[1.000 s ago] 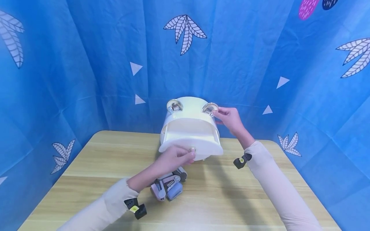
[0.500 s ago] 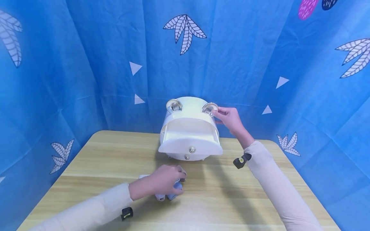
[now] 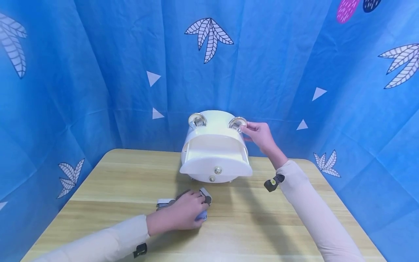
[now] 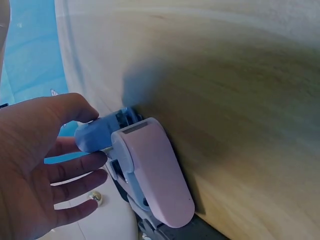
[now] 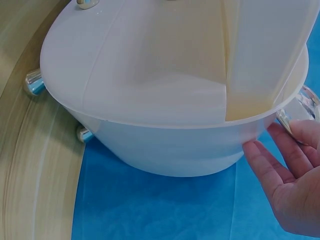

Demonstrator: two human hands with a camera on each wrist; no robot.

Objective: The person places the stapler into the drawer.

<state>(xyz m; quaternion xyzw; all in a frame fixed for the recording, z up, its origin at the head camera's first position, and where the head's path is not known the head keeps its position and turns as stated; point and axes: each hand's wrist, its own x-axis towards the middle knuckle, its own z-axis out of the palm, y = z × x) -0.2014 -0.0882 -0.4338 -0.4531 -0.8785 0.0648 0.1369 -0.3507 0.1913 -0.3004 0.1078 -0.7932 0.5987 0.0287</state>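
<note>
A white rounded drawer box (image 3: 216,118) with two silver ring-shaped ears stands on the table, its upper drawer (image 3: 199,166) pulled out. My right hand (image 3: 260,136) pinches the right silver ear (image 3: 237,123) between thumb and fingers; in the right wrist view its other fingertips lie against the box's side. In front of the box, my left hand (image 3: 183,213) is down among several small staplers. The left wrist view shows thumb and fingers pinching a blue stapler (image 4: 95,135), beside a pink stapler (image 4: 157,175). A grey stapler (image 3: 206,196) lies just beyond the fingers.
The wooden table (image 3: 124,174) has rounded back corners and meets a blue patterned curtain (image 3: 131,72) on the far side. Silver knobs show on the upper drawer and the lower front. Short silver feet (image 5: 35,82) hold the box up.
My left hand has let go of the upper drawer's knob, moved down toward the front, and taken hold of the blue stapler. The right hand keeps its grip on the ear.
</note>
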